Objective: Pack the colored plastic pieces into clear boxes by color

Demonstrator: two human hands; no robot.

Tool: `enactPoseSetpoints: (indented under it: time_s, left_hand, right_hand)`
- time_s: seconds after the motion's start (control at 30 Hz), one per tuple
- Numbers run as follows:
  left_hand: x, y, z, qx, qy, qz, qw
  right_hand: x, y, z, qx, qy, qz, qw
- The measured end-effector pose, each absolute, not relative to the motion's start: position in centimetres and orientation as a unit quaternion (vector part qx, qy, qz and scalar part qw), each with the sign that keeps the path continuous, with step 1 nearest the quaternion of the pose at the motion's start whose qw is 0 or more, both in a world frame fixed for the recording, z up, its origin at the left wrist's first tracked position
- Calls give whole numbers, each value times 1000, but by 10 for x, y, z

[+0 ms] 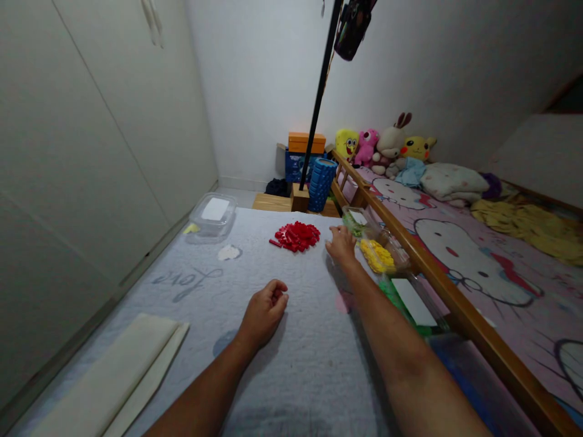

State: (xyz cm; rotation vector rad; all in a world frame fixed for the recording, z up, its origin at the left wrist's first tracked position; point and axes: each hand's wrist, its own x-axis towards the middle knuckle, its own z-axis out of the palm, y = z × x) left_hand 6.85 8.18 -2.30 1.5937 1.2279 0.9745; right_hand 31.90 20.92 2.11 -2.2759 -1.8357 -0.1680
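Note:
A heap of small red bricks (296, 235) lies on the grey blanket (255, 285) ahead of me. My left hand (264, 311) rests on the blanket in a loose fist, fingers curled in, nothing visible in it. My right hand (340, 244) reaches forward to the right of the red heap, fingers bent down onto the blanket beside a clear box of yellow bricks (379, 255). Whether it holds anything is hidden. A clear box with green bricks (357, 220) stands just beyond that hand.
An empty clear box with a lid (212, 215) sits at the far left of the blanket. Folded cream cloth (122, 370) lies near left. More boxes (410, 300) line the wooden bed rail (449, 291) on the right. A black pole (319, 91) and blue roller (321, 184) stand behind.

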Motion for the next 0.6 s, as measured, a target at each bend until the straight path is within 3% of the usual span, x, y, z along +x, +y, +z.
enactPoseSetpoints:
  time_s: [0.2,0.5,0.6]
  left_hand:
    - [68,82,-20,637,492,401,437]
    - [72,97,-18,554,519,410,505]
    - [62,122,-4,532,546,430,483]
  right_hand:
    - [284,155,-11,-780,-610,54,126]
    - [276,133,-39,-787,-583,7,203]
    - [276,133,-39,-781,-589,0,207]
